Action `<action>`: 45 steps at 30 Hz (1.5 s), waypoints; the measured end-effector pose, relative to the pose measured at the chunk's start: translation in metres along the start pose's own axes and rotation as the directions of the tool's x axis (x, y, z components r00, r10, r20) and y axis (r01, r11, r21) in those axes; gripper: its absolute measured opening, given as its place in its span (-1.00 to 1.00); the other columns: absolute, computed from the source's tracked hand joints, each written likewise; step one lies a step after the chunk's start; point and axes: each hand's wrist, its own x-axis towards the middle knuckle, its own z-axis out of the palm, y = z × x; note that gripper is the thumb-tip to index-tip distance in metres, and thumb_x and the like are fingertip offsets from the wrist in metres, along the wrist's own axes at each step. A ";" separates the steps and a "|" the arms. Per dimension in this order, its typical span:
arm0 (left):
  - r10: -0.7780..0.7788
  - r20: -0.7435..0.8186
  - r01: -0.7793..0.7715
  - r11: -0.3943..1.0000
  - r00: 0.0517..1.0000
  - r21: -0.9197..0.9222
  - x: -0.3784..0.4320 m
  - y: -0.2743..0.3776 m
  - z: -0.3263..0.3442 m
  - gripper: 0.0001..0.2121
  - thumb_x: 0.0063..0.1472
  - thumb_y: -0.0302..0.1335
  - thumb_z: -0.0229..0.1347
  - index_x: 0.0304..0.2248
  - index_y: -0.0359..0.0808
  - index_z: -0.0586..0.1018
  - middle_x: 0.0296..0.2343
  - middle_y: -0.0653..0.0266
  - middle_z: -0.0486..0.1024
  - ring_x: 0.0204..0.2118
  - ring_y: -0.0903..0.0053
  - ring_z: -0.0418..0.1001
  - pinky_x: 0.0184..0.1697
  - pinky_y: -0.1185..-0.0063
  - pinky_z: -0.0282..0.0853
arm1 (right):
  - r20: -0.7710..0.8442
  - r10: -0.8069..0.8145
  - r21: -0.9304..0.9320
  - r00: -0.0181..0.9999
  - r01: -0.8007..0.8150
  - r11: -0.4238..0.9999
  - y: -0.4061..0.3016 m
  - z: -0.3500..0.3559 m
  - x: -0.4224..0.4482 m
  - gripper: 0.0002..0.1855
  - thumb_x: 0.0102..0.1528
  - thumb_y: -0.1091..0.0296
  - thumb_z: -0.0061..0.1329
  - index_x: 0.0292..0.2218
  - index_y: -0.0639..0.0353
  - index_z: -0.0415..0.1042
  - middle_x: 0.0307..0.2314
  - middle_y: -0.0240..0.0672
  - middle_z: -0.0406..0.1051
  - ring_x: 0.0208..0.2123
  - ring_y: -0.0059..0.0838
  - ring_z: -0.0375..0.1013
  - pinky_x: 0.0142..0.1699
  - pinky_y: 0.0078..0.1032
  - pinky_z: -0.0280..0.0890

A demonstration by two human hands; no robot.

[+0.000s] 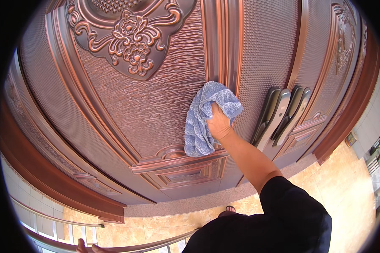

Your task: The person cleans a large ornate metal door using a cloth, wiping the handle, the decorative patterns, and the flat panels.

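Observation:
A crumpled blue terry towel (197, 126) is bunched in my right hand (220, 121), pressed against a copper-coloured embossed door (145, 104). It lies over the vertical moulding (221, 41) and the rippled panel, just above the lower horizontal moulding. Of my left hand (88, 248), only a few fingers show at the bottom left edge, beside a curved-looking metal rail (136, 246); whether they grip it is hidden. Raised floral ornament (134, 47) decorates the panel higher up.
Two long metal door handles (270, 118) (292, 117) project right of my forearm. Below the door runs a stone threshold (180, 202), then tan floor tiles (174, 221). A second metal rail (60, 216) with light uprights stands lower left. A small pot (350, 139) sits far right.

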 end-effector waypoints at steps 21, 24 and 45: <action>0.189 0.438 0.121 0.800 0.879 -0.588 -0.147 0.324 0.245 -0.57 0.25 -0.49 0.14 0.08 -0.49 0.42 0.04 -0.19 0.38 0.07 -0.04 0.37 0.17 0.29 0.23 | -0.195 -0.104 0.569 0.975 0.199 0.798 0.102 -0.114 0.020 -0.53 0.03 0.30 0.15 -0.12 0.44 0.36 -0.08 0.03 0.35 0.05 0.05 0.31 0.09 -0.22 0.30; 0.217 0.378 -0.010 0.877 0.900 -0.480 -0.152 0.323 0.265 -0.59 0.28 -0.47 0.14 0.07 -0.46 0.41 -0.06 -0.12 0.47 -0.03 0.01 0.45 0.10 0.33 0.29 | -0.130 -0.080 0.593 0.988 0.142 0.793 0.109 -0.107 -0.020 -0.48 0.06 0.24 0.14 -0.10 0.51 0.34 -0.11 0.14 0.36 0.00 0.13 0.32 0.08 -0.13 0.25; 0.360 0.884 0.177 0.890 0.297 -0.421 -0.256 0.290 0.383 -0.48 0.36 -0.14 -0.02 0.25 -0.09 0.29 0.20 0.21 0.28 0.28 0.21 0.15 0.41 0.25 -0.10 | -0.106 0.075 0.212 0.991 -0.052 0.976 0.264 -0.246 -0.159 -0.85 0.08 0.67 0.09 -0.26 0.34 0.54 -0.45 -0.15 0.53 -0.45 -0.21 0.52 -0.34 -0.44 0.39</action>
